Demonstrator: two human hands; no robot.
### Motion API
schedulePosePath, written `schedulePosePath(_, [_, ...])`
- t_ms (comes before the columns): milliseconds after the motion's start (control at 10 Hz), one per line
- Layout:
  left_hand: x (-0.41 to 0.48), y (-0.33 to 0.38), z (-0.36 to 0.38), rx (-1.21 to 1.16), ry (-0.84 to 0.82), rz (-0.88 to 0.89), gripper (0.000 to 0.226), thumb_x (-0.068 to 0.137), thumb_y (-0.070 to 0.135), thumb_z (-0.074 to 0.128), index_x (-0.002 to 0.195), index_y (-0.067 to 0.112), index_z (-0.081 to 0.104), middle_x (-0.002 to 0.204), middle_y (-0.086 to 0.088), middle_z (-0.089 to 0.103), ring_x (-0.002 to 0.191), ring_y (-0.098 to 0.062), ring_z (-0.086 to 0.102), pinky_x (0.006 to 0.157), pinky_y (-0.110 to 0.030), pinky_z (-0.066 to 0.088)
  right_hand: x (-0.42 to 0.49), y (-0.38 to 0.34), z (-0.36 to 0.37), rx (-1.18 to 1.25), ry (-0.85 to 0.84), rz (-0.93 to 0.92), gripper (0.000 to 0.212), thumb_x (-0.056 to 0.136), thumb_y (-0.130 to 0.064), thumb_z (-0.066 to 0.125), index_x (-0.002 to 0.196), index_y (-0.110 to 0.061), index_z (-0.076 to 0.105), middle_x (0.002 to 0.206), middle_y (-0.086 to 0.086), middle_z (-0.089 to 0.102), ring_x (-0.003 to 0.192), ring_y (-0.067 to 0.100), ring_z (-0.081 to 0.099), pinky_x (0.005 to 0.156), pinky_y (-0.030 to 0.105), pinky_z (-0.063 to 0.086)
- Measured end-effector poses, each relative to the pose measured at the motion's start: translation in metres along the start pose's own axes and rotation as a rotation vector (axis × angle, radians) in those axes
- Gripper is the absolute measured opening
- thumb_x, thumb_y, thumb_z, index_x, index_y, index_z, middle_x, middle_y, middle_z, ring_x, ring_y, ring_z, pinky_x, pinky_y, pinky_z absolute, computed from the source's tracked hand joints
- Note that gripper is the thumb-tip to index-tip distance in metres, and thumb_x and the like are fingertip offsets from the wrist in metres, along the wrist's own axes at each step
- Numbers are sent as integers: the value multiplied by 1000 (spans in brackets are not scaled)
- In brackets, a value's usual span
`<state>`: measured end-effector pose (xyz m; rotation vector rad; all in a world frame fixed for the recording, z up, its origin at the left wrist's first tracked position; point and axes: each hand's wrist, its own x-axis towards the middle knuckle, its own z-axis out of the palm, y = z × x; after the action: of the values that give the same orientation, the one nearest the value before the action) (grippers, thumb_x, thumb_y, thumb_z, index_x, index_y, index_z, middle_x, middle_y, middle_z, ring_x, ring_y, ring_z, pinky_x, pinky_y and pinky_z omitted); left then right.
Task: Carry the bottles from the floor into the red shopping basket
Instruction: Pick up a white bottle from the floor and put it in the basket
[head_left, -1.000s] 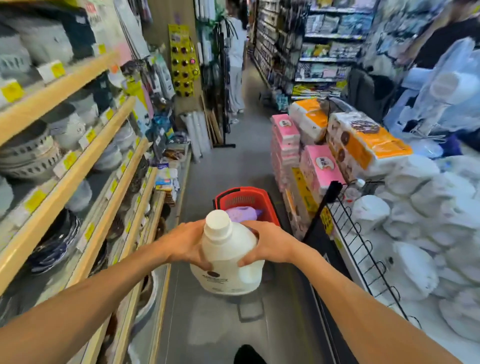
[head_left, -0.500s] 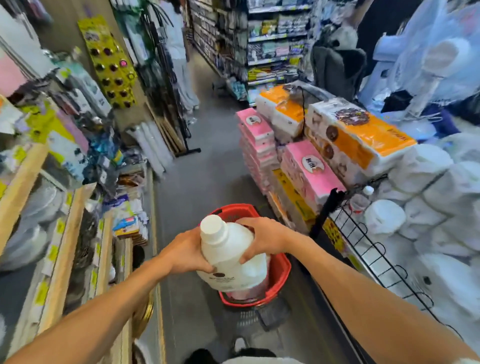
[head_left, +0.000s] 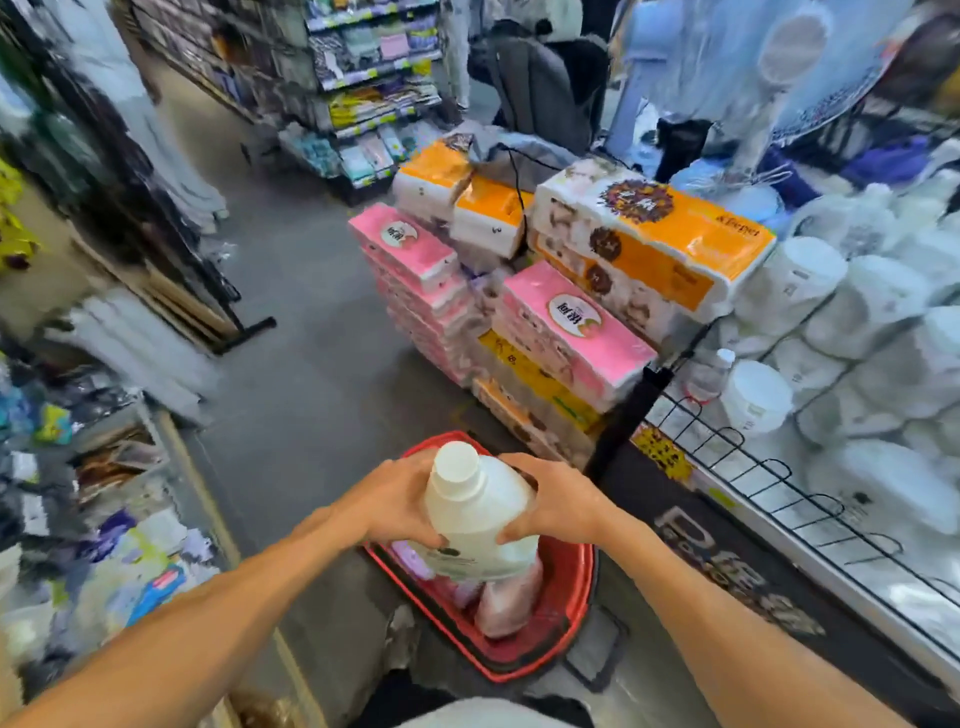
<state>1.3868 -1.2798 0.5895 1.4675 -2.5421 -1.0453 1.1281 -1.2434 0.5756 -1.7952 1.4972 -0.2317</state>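
Sitting on the grey floor (head_left: 311, 389), the red plastic shopping basket (head_left: 577, 613) is partly loaded. Just above its opening hangs the big white capped plastic bottle (head_left: 478, 519), gripped at its shoulders by the left hand (head_left: 395, 501) and right hand (head_left: 551, 501), fingers curled round it; lowering and release remain. Inside the basket lie a pale pink container (head_left: 506, 597) and a purple item (head_left: 410, 560).

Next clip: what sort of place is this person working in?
Most likely an aisle in a household-goods shop: stocked shelves at the back, wrapped tissue packs stacked on the floor, and a red shopping basket under the white bottle gripped by the left hand and right hand.
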Motion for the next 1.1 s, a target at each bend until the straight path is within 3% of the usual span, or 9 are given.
schedulePosePath(100, [32, -26, -22, 71, -101, 133, 89, 59, 45, 84, 139, 40, 46, 116, 34, 54, 106, 5, 53, 86, -13, 44, 11, -7, 18, 80, 77, 151, 100, 52, -66, 82, 140, -51, 39, 132, -22, 60, 121, 10, 58, 100, 41, 50])
schedulePosePath(200, [68, -49, -29, 204, -197, 230, 79, 54, 58, 79, 124, 38, 48, 114, 21, 61, 104, -10, 64, 83, -33, 54, 19, -11, 42, 157, 167, 258, 93, 54, -64, 82, 138, -51, 41, 129, -26, 59, 118, 7, 58, 98, 38, 49])
schedulePosePath(300, [102, -71, -19, 288, -286, 322, 65, 55, 67, 74, 103, 40, 39, 101, 17, 56, 93, -19, 66, 72, -37, 53, 27, -13, 62, 221, 248, 329, 85, 55, -62, 84, 127, -63, 39, 124, -31, 58, 116, 5, 57, 97, 37, 48])
schedulePosePath(400, [133, -92, 0, 287, -349, 380, 64, 55, 70, 71, 102, 39, 41, 100, 15, 57, 90, -18, 65, 72, -37, 53, 38, -6, 82, 304, 272, 413, 84, 56, -65, 84, 123, -74, 33, 124, -33, 57, 115, 5, 57, 96, 36, 48])
schedulePosePath(500, [153, -109, 27, 280, -399, 392, 59, 60, 68, 74, 107, 42, 49, 96, 17, 62, 84, -10, 67, 67, -29, 55, 49, 16, 109, 384, 290, 500, 107, 57, -67, 84, 148, -55, 28, 134, -26, 58, 122, 5, 57, 99, 34, 49])
schedulePosePath(600, [176, -127, 70, 160, -395, 435, 91, 53, 61, 79, 129, 59, 30, 92, 11, 62, 80, -25, 69, 68, -28, 47, 63, 49, 147, 464, 312, 563, 101, 53, -66, 82, 141, -60, 32, 125, -22, 64, 116, 8, 61, 96, 35, 51])
schedulePosePath(700, [206, -156, 103, 282, -413, 475, 87, 57, 57, 81, 128, 45, 31, 106, 5, 64, 92, -27, 69, 72, -28, 41, 84, 85, 187, 473, 311, 598, 88, 55, -55, 86, 121, -78, 33, 116, -32, 61, 110, -1, 59, 93, 27, 49])
schedulePosePath(800, [230, -190, 135, 318, -544, 472, 72, 61, 63, 65, 122, 28, 47, 113, 4, 63, 97, -25, 65, 72, -34, 46, 106, 117, 225, 569, 330, 602, 84, 56, -53, 88, 120, -76, 40, 112, -43, 60, 106, -13, 57, 90, 19, 46])
schedulePosePath(1100, [278, -285, 262, 262, -747, 333, 100, 53, 64, 76, 138, 21, 45, 127, 0, 61, 112, -30, 62, 89, -42, 45, 161, 222, 315, 729, 188, 686, 93, 51, -47, 96, 134, -44, 55, 125, -26, 65, 118, -1, 59, 101, 30, 49])
